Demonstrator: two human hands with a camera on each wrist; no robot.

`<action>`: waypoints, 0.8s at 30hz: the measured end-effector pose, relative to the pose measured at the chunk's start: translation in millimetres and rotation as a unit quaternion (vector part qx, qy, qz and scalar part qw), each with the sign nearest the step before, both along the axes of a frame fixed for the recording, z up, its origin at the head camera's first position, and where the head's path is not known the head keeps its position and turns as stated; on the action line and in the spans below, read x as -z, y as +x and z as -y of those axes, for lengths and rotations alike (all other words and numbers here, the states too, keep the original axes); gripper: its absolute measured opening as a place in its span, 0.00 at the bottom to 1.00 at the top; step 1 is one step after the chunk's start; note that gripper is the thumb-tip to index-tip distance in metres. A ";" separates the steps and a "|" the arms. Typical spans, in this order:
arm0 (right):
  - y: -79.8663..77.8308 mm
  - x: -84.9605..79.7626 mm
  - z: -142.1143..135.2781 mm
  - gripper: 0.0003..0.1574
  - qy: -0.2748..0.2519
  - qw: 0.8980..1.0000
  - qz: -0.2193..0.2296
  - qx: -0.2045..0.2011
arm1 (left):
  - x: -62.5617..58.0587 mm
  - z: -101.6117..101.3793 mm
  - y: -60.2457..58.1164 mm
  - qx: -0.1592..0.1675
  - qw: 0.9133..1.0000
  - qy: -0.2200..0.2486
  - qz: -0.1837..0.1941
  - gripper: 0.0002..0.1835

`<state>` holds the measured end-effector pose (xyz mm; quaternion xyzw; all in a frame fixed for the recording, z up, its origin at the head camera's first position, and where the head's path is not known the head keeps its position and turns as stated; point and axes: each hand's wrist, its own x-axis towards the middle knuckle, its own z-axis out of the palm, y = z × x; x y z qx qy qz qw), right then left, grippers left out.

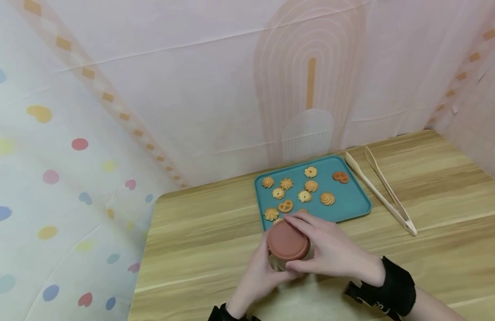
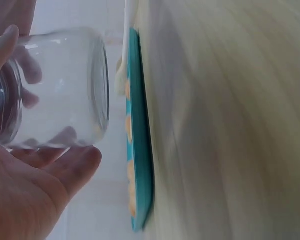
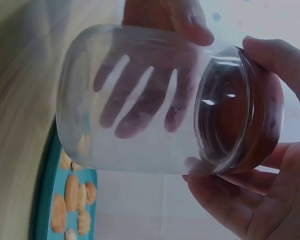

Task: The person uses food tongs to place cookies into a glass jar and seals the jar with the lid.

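Note:
A clear glass jar [image 3: 140,100] with a reddish-brown lid [image 1: 288,240] is held up between both hands, over the table near the tray's front edge. My left hand [image 1: 263,272] grips the jar's body, its fingers wrapped round the glass as the right wrist view shows. With thumb and fingers on either side of the lid, my right hand [image 1: 331,247] holds it from the right. Through the glass I see only fingers and reflections, no contents. Behind the jar lies a teal tray [image 1: 351,209] bearing several cookies [image 1: 327,199] and pretzels [image 1: 341,177].
Wooden tongs [image 1: 383,191] lie to the right of the tray, their tips pointing toward the back. The wood-grain table [image 1: 199,240] ends at a patterned cloth backdrop [image 1: 215,89], and a dotted cloth [image 1: 71,191] hangs on the left.

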<state>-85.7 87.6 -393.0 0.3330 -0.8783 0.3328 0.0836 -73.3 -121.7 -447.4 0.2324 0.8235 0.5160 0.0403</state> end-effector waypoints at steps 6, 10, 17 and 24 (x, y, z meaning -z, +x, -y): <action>1.5 4.9 -2.4 0.53 -0.001 1.000 -0.012 0.006 | 1.6 -7.3 -1.0 -0.019 1.000 0.004 0.015 0.54; 4.9 6.2 0.5 0.55 0.016 1.000 -0.012 -0.004 | 5.6 -2.3 3.3 -0.035 0.999 -0.010 -0.010 0.51; 8.6 6.2 0.3 0.59 0.039 0.999 -0.029 -0.006 | 7.0 -3.0 4.3 -0.019 0.999 -0.014 -0.034 0.48; 4.0 12.3 3.2 0.63 0.070 0.994 -0.080 0.023 | 4.8 -11.6 2.2 -0.017 0.995 -0.074 -0.060 0.51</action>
